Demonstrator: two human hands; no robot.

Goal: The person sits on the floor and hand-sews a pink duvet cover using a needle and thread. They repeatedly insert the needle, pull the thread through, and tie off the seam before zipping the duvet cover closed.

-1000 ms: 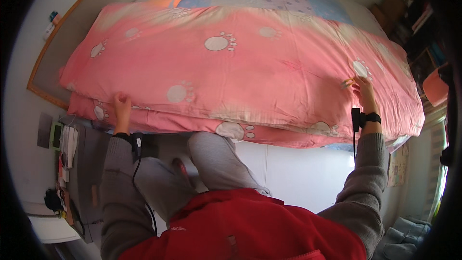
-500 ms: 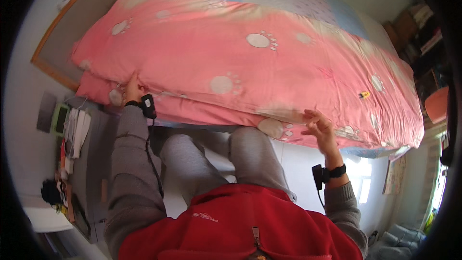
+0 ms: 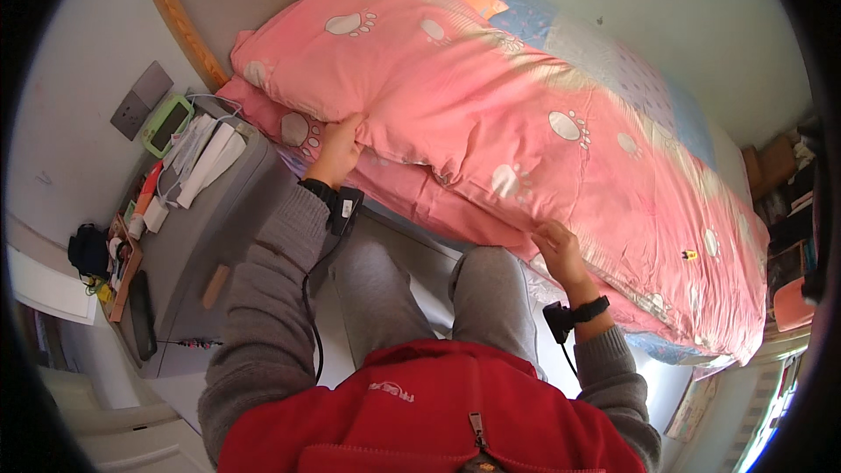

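A pink quilt (image 3: 455, 114) with white paw prints lies across the bed, its near edge folded and wrinkled. My left hand (image 3: 340, 151) has its fingers closed on that edge toward the headboard, with the cloth bunched above them. Farther right, my right hand (image 3: 563, 254) holds the same edge between bent fingers, in front of my right knee. Below the quilt's edge shows another layer of pink cloth (image 3: 412, 197). Both wrists carry a black strap with a small dark device on it.
At left stands a grey cabinet (image 3: 197, 236) bearing papers, a green-framed device (image 3: 166, 125) and small items. The wood-trimmed headboard (image 3: 188, 22) rises behind it. Blue patchwork bedding (image 3: 526, 13) lies along the wall. Shelves (image 3: 793, 197) stand at far right.
My view has turned toward the headboard and cabinet. My left hand has taken hold of the quilt's edge; my right hand, spread above it before, has closed on the edge.
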